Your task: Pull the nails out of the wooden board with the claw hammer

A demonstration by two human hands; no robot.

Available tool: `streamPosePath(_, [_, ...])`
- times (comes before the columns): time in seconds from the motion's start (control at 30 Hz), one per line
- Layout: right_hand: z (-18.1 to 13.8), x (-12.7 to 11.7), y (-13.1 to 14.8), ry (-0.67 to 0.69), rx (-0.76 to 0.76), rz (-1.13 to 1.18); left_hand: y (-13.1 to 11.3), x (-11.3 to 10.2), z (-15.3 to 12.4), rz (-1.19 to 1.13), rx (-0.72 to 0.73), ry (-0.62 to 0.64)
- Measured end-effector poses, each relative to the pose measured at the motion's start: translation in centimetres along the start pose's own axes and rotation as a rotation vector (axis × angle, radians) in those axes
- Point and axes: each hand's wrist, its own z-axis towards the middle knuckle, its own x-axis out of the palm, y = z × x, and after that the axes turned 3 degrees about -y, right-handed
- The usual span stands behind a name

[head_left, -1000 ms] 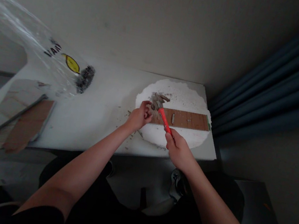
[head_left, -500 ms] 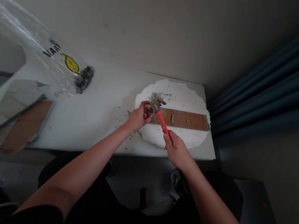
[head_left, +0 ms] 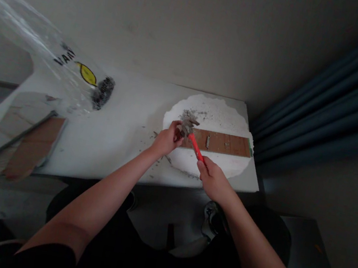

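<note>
Red-handled hammer (head_left: 195, 142): gripped in right hand (head_left: 210, 174), head low at left end of brown board (head_left: 234, 145). Board: flat on round white mat (head_left: 225, 117), right end near right edge of table (head_left: 113, 131). Left hand (head_left: 166, 141): fingers curled narrowly beside hammer head; any held piece impossible to make out. Grey fragments (head_left: 187, 113): scattered across mat. Advisable: short, light taps, fingertips clear of head.
</note>
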Motion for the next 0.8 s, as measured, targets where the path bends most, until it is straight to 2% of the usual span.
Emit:
streamPosePath(0.3, [-0.1, 0.2, -0.3, -0.001, 0.006, -0.002, 0.2, 0.1, 0.2, 0.014, -0.011, 0.041])
streamPosePath(0.47, [-0.1, 0.0, -0.2, -0.033, -0.036, 0.042, 0.2, -1.3, 0.3, -0.050, -0.001, 0.068])
streamPosePath(0.6, [0.0, 0.2, -0.2, -0.018, -0.020, -0.008, 0.3, -2.4, 0.2, -0.009, -0.017, 0.051])
streamPosePath(0.8, [0.0, 0.0, -0.3, -0.080, -0.034, 0.025, 0.1, -1.6, -0.1, 0.037, 0.047, 0.081])
